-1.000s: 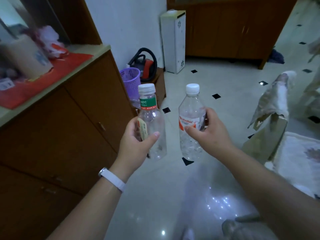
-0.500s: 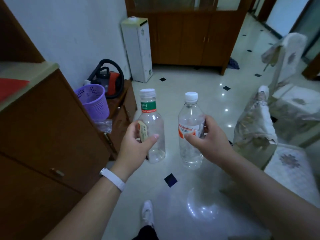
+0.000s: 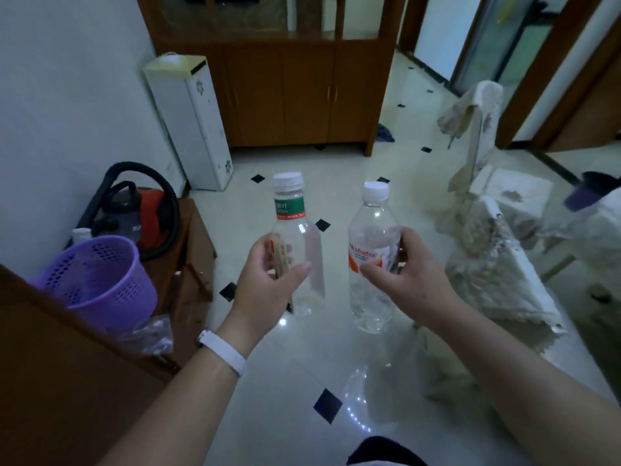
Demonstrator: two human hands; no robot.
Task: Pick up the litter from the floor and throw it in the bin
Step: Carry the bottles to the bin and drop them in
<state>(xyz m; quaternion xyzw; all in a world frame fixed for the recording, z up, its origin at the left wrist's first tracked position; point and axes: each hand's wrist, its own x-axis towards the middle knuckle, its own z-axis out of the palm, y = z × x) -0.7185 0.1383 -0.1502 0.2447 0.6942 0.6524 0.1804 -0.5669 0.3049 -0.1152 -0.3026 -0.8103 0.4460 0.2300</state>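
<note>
My left hand (image 3: 268,284) grips an empty clear bottle with a green neck label (image 3: 295,237), held upright in front of me. My right hand (image 3: 413,274) grips a second empty clear bottle with an orange label (image 3: 371,264), also upright, a little to the right of the first. A purple perforated bin (image 3: 97,280) stands low at the left, beside a wooden cabinet and to the left of my left hand. The bin's inside looks empty from here.
A dark wooden cabinet (image 3: 50,381) fills the lower left. A red and black vacuum cleaner (image 3: 141,210) sits behind the bin on a low wooden stand, with a clear plastic bag (image 3: 151,334) beside it. Cloth-covered seats (image 3: 497,264) line the right. A white tall unit (image 3: 191,122) stands by the wall.
The view has turned right and moved forward, so the purple bin is now closer at the lower left. Both hands keep the same hold on their bottles.
</note>
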